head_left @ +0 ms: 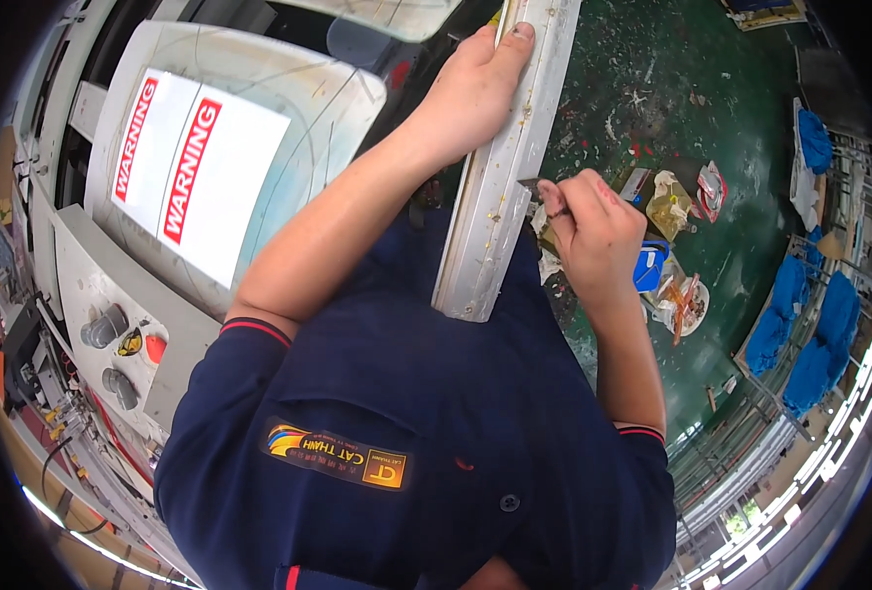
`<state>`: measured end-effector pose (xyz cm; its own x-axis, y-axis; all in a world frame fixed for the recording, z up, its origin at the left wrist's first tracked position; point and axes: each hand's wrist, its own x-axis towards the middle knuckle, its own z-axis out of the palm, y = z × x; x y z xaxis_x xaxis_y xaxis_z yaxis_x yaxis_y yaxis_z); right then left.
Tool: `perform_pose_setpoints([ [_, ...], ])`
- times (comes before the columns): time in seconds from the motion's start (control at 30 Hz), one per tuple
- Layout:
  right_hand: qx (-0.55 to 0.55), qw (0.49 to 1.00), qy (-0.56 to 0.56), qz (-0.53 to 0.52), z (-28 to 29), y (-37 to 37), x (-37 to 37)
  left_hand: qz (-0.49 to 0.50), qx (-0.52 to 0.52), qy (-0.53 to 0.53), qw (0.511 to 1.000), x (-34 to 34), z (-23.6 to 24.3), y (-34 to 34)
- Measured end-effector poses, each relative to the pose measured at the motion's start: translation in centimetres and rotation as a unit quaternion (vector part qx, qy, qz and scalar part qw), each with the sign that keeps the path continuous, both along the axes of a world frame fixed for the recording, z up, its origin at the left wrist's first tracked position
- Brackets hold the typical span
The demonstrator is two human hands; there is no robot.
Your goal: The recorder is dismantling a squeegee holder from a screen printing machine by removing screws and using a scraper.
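A long, pale metal bar (500, 182) with a grooved face and small yellowish specks slants across the middle, its near end against my dark shirt. My left hand (480, 84) is wrapped round the bar's upper part, thumb on its face. At the bar's right edge, my right hand (593, 221) is closed in a pinch. A small, dark, thin blade (528, 182) sticks out from its fingertips toward the bar, its tip at or very near the edge. The rest of the blade is hidden in the fingers, which look smudged.
To the left stands a pale, rounded board (338, 98) carrying a white sheet (244, 197) with red labels. Grey cups (105, 326) sit on a light surface beside it. A blue container (650, 265) and littered bags lie on the stained green floor (731, 128). Blue cloths (834, 334) hang on racks at right.
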<state>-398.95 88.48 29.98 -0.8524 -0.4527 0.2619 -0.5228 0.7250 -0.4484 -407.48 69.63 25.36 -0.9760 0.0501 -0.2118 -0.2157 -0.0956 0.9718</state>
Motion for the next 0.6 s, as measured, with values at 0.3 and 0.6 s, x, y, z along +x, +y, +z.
perform_pose_setpoints([
  [0.3,-0.057,0.993,-0.099,-0.016,-1.4,6.0,-16.6,-0.011,-0.012,0.006,1.0,-15.9,-0.3,5.9],
  [0.6,-0.073,0.991,-0.109,0.01,-0.1,15.0,-32.7,-0.028,-0.042,0.043,0.998,-32.4,2.1,14.9],
])
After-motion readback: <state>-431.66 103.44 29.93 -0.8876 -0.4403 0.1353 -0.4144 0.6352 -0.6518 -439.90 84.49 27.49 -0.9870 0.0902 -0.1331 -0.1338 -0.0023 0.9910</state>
